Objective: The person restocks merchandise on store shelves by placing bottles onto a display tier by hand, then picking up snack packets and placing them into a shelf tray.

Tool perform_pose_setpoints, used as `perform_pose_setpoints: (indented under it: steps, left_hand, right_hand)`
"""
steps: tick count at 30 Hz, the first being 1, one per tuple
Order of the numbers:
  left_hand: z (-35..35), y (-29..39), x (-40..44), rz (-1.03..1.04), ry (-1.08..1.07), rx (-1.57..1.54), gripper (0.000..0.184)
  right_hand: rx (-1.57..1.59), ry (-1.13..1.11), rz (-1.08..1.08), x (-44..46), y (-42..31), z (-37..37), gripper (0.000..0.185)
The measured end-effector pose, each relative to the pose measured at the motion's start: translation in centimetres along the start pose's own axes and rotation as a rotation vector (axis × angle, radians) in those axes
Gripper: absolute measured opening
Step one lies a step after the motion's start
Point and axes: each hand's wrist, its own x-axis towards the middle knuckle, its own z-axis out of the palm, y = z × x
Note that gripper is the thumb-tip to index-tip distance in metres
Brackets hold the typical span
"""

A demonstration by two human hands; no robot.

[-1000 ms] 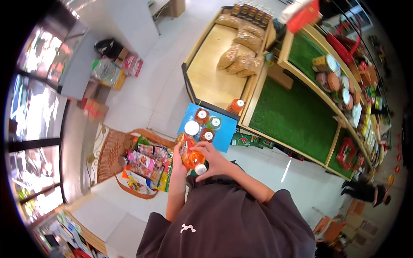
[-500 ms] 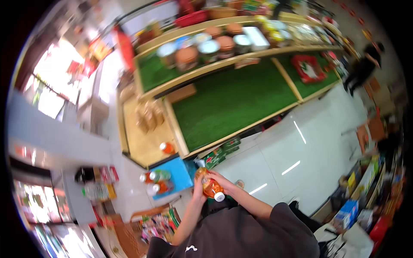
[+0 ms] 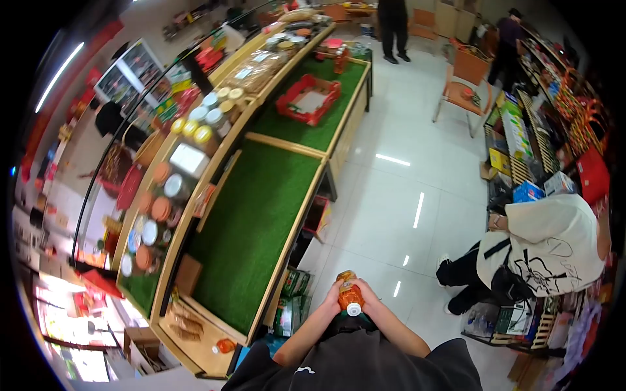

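Close in front of my body I hold a bottle of orange-red drink (image 3: pixel 349 293), its white cap (image 3: pixel 353 309) pointing toward me. My left hand (image 3: pixel 332 299) is wrapped round one side of it. On the opposite side my right hand (image 3: pixel 370 297) grips it too. The bottle's far end shows a label, too small to read. Left of my hands stands a display stand with a green turf-lined bin (image 3: pixel 251 241). Another orange bottle (image 3: pixel 225 345) lies on the stand's wooden end shelf, near some bagged goods (image 3: pixel 185 320).
Jars (image 3: pixel 175 186) line the upper shelf, and a red crate (image 3: pixel 308 98) sits in the far bin. To my right a person in a cream top (image 3: pixel 554 241) stands by stocked shelves. A chair (image 3: pixel 464 88) and other people are farther off. Green cartons (image 3: pixel 290 313) stand beside the stand.
My view has swung to the right, now along the aisle. Both hands still hold the bottle. The blue box with several bottles has mostly left view; the person in cream is now largely visible.
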Motion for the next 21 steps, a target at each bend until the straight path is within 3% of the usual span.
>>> perform_pose_setpoints:
  steps: [2,8,12,13,16,17,21]
  left_hand:
    - [3.0,0.9,1.6,-0.115,0.114,0.032,0.04]
    - [3.2,2.1,13.5,-0.218,0.066,-0.004,0.04]
    - [7.6,7.9,19.4,-0.36,0.168,0.134,0.039]
    - [9.0,10.0,20.9,-0.437,0.124,0.128,0.031]
    - [12.1,15.2,24.6,-0.478,-0.104,0.001,0.031]
    - [13.3,16.2,25.8,-0.382,-0.002,0.017,0.039]
    - [18.1,21.7,29.2,-0.333,0.04,0.074,0.04]
  right_hand:
    - [0.055,-0.003,0.056,1.4,-2.1,-1.0,0.028]
    - [0.11,0.02,0.17,8.8,-7.7,-3.2,0.033]
    - [0.12,0.055,0.21,12.7,-14.7,0.4,0.033]
    - [0.122,0.053,0.224,13.9,-16.5,1.4,0.032]
    - [0.052,-0.002,0.138,18.6,-21.7,3.8,0.027]
    - [0.035,0.011,0.134,20.0,-23.3,4.7,0.027]
    - [0.017,-0.022,0.141,25.4,-29.1,7.0,0.025]
